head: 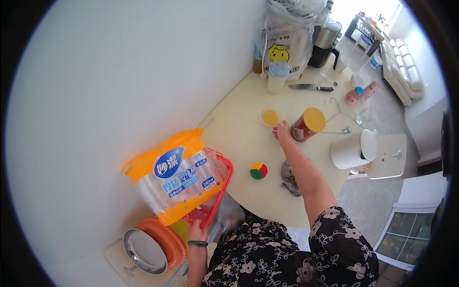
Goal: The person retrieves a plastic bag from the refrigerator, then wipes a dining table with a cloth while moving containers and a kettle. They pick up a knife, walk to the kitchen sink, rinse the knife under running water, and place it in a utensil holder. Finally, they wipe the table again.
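Note:
My left hand (198,231), with a dark bangle on its wrist, grips the near edge of a red plastic basket (229,168). On the basket lies an orange-and-clear pack of plastic cups (186,179), bearing writing and covering most of the basket. My right hand (282,132) reaches across the pale table (247,118), its fingers curled at the rim of a small clear bowl (269,117) with yellow contents. Close beside that hand stands a red-brown canister (304,127) with a yellow lid. A multicoloured ball (258,170) and a crumpled grey cloth (291,177) lie nearer to me.
A kitchen knife (312,87) lies beyond the bowl, near a lidded bottle (278,77) and a plastic bag (287,39). To the right are a wire hanger (340,113), a white jug (349,150) and pink bottles (362,93). A metal basin (145,251) and orange basins (168,240) sit on a chair.

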Available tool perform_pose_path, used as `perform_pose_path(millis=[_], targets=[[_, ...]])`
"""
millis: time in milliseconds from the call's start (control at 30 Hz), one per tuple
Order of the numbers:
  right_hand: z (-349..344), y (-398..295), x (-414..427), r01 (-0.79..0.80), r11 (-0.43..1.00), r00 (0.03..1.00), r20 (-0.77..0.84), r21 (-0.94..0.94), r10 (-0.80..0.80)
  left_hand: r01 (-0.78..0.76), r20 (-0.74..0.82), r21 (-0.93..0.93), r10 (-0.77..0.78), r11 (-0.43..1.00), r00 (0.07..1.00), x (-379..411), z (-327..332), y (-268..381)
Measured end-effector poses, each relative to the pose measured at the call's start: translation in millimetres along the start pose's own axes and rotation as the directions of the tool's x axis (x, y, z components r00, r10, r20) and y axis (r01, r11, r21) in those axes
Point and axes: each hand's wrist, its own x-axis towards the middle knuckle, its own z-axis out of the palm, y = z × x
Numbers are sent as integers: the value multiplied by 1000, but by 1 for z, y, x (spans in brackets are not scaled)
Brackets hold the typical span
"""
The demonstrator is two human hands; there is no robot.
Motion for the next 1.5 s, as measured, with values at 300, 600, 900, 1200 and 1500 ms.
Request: perform_pose_path(millis=[300,600,900,1200,1500], targets=[[12,-12,-22,156,987,987,-20,-31,-157,23,14,8,-23,1000,1000,-11,6,15],[2,-11,-44,120,973,973,-218,197,-76,16,13,45,-16,999,1000,-28,33,27],[27,-45,-70,112,778,930,-341,619,138,-41,63,91,35,995,997,-36,35,33],[7,-45,-154,-124,843,980,198,524,21,-53,71,68,48,996,996,-44,42,27],[-80,8,-361,8,970,974,219,242,-63,-88,144,49,80,995,986,-88,61,28]])
